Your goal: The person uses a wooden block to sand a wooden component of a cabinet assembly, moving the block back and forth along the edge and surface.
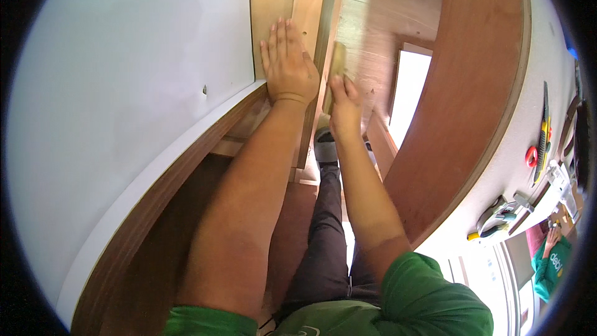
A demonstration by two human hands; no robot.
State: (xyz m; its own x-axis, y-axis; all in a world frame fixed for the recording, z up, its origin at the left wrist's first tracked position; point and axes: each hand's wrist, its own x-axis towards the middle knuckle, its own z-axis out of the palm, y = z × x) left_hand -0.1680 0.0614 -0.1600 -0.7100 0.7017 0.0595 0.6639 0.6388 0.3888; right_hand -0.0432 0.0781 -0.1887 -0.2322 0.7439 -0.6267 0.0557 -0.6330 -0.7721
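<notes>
My left hand (pixel 288 74) lies flat on a light wooden board (pixel 309 0), fingers stretched out and close together. The board stands beside a white panel and has a small round hole near my fingers. Just to the right, my right hand (pixel 346 102) is closed around a narrow yellowish wooden block (pixel 337 62). The block is held lengthwise along the board's right edge; whether it touches that edge I cannot tell. It is slightly blurred, and its lower part is partly hidden by my hand.
A large white panel (pixel 143 56) fills the left, with a brown-edged rim below. At right, a curved brown wooden panel (pixel 466 106) borders a pale surface holding a yellow-handled saw (pixel 542 137), red tape (pixel 531 156), a hammer (pixel 523 202) and pliers (pixel 488 232). Another person (pixel 552 261) is at far right.
</notes>
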